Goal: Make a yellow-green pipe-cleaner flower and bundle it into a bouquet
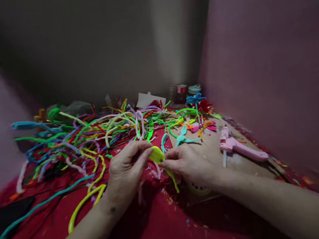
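Observation:
Between my two hands is a yellow pipe cleaner petal, a flat leaf-like shape with a loose tail hanging down to the right. My left hand pinches its upper left end between thumb and fingers. At its lower right end, the closed fingertips of my right hand grip it near the tail. Just behind my hands lie a light blue pipe cleaner piece and a pale pink pipe cleaner loop. My palms and some fingers are hidden from view.
A tangled heap of coloured pipe cleaners spreads across the red cloth at back left. To the right, a pink glue gun rests on a brown board. A blue pipe cleaner flower stands near jars by the wall.

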Motion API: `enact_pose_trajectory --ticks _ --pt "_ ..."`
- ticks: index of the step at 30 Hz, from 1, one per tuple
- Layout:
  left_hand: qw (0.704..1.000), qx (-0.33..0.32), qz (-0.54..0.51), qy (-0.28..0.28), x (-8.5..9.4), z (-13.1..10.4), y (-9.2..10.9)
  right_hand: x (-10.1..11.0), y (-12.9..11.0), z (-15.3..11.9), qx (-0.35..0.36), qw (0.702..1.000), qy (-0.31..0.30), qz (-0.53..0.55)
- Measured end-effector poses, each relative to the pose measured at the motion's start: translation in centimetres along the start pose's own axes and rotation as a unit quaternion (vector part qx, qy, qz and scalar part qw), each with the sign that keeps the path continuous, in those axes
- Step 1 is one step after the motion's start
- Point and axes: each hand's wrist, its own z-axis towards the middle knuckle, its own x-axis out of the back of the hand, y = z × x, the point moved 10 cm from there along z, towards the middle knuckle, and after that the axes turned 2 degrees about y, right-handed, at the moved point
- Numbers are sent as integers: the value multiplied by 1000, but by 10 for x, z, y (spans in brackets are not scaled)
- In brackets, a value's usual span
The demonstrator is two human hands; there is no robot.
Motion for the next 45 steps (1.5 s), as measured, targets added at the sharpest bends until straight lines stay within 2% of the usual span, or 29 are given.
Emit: enact_pose_trajectory --ticks 4,11,16,37,45 --pt "1000 -11 16 7 2 -1 0 -5 1 -2 -2 997 -22 72" --pt "999 -31 35 23 6 -2 5 2 2 0 7 985 25 170" --pt "999 -23 46 12 3 -4 3 -5 12 4 -24 972 -2 235" --pt "998 -38 51 13 2 -4 11 -4 9 0 -29 971 -16 237" --pt "1000 -2 19 16 2 -6 4 7 -1 -1 44 966 36 252"
